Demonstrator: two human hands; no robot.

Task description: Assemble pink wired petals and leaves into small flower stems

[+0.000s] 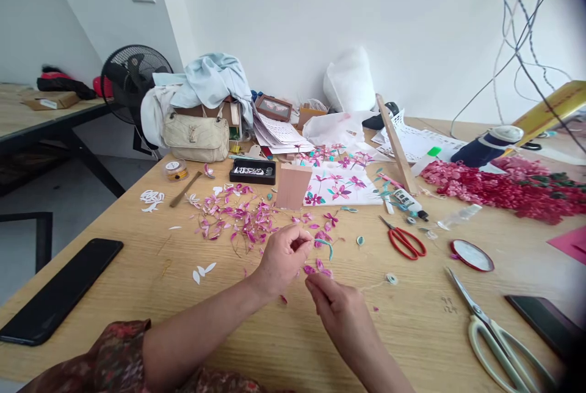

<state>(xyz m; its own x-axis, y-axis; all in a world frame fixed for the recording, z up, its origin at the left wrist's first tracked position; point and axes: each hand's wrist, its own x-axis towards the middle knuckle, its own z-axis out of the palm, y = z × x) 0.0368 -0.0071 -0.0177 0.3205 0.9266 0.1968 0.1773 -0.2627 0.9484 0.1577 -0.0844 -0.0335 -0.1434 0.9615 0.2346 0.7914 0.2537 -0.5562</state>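
Note:
My left hand is closed in a pinch on a curved teal leaf, whose tip hangs out past the fingers. Just below and to the right, my right hand has thumb and forefinger pressed together. A pale thread runs to it from a small spool; the fingertips hide its end. Magenta petals lie on the table between and behind the hands. Farther left spreads a pile of pink-purple petals and wired stems. White leaf-shaped pieces rest left of my left forearm.
Red-handled scissors, a round white-filled dish and large pale-handled scissors lie to the right. Phones sit at left and right. Behind are a black box, finished flowers on white cloth and a bag.

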